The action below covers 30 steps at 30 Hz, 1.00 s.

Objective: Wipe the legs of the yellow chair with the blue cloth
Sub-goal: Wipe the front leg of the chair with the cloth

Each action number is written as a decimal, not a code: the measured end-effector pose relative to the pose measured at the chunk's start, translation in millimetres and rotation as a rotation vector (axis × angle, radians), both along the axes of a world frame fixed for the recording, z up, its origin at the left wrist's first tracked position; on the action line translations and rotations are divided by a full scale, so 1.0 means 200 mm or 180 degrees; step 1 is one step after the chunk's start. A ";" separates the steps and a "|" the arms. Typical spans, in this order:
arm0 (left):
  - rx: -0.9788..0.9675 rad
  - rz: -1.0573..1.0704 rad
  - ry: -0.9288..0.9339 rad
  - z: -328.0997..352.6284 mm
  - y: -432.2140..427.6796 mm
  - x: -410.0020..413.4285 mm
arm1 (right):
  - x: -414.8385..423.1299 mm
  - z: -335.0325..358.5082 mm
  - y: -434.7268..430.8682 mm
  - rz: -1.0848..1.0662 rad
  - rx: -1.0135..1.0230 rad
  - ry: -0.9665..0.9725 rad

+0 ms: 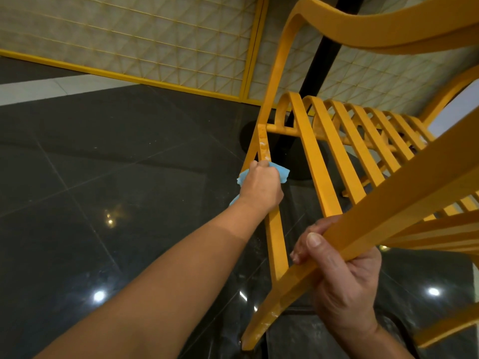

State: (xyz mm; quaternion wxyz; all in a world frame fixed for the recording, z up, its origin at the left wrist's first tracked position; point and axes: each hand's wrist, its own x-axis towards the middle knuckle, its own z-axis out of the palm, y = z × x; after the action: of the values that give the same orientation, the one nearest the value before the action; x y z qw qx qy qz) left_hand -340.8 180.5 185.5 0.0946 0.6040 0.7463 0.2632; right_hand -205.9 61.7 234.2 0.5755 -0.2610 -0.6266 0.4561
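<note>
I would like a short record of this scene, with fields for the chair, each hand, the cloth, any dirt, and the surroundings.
chair: yellow chair, tilted, slatted seat in view
left hand: left hand grips the blue cloth against one leg
cloth: blue cloth, bunched, edges showing around the hand
right hand: right hand grips a frame bar of the chair
dirt: pale smears on the leg above the cloth
floor: dark glossy floor
background: latticed wall panel, yellow frame
</note>
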 end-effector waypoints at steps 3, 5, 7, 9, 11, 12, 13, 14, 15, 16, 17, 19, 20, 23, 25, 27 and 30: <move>0.0026 -0.0224 0.0145 -0.02 0.00 -0.05 | 0.00 0.00 0.00 0.0011 -0.0005 -0.0011; 0.0029 -0.0370 0.0221 -0.04 0.00 -0.08 | 0.00 0.00 0.00 -0.0015 -0.0022 -0.0018; 0.0043 -0.0470 0.0225 -0.05 -0.01 -0.10 | 0.00 0.00 -0.01 -0.0038 -0.0043 -0.0001; 0.0051 -0.0498 0.0192 -0.06 -0.01 -0.11 | 0.00 0.00 -0.01 -0.0056 -0.0069 0.0007; 0.0029 -0.0468 0.0163 -0.05 0.01 -0.11 | 0.00 0.00 -0.01 -0.0098 -0.0089 -0.0005; 0.0004 -0.0445 0.0161 -0.05 0.02 -0.12 | -0.01 0.00 -0.01 -0.0123 -0.0092 -0.0018; -0.0024 -0.0417 0.0166 -0.04 0.03 -0.12 | -0.01 0.00 -0.01 -0.0147 -0.0089 -0.0030; -0.0046 -0.0395 0.0171 -0.04 0.05 -0.12 | -0.01 0.00 -0.01 -0.0164 -0.0085 -0.0034; -0.0054 -0.0377 0.0168 -0.04 0.07 -0.13 | -0.01 0.00 -0.01 -0.0176 -0.0083 -0.0028; -0.0054 -0.0372 0.0172 -0.03 0.07 -0.13 | -0.01 0.00 -0.01 -0.0186 -0.0082 -0.0015; -0.0051 -0.0385 0.0188 -0.03 0.08 -0.13 | -0.01 0.00 -0.01 -0.0194 -0.0081 -0.0010; -0.0048 -0.0464 0.0243 -0.02 0.08 -0.14 | -0.01 0.00 -0.01 -0.0191 -0.0067 -0.0022; -0.0043 -0.0504 0.0260 -0.02 0.07 -0.15 | -0.01 0.00 -0.01 -0.0187 -0.0058 -0.0024; -0.0073 -0.0543 0.0350 -0.01 0.07 -0.16 | -0.01 0.00 -0.01 -0.0181 -0.0090 -0.0011; -0.0125 -0.0495 0.0389 -0.01 0.07 -0.14 | -0.01 0.00 -0.01 -0.0220 -0.0143 0.0041; -0.0173 -0.0371 0.0367 0.00 0.08 -0.12 | -0.02 0.00 -0.01 -0.0256 -0.0194 0.0069; -0.0206 -0.0136 0.0222 0.01 0.11 -0.12 | -0.02 -0.01 -0.01 -0.0240 -0.0215 0.0081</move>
State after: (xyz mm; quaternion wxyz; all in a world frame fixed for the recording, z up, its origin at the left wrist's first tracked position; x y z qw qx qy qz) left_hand -364.6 203.1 186.8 0.0936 0.6252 0.7442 0.2157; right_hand -209.0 60.1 232.9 0.5911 -0.2979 -0.5932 0.4583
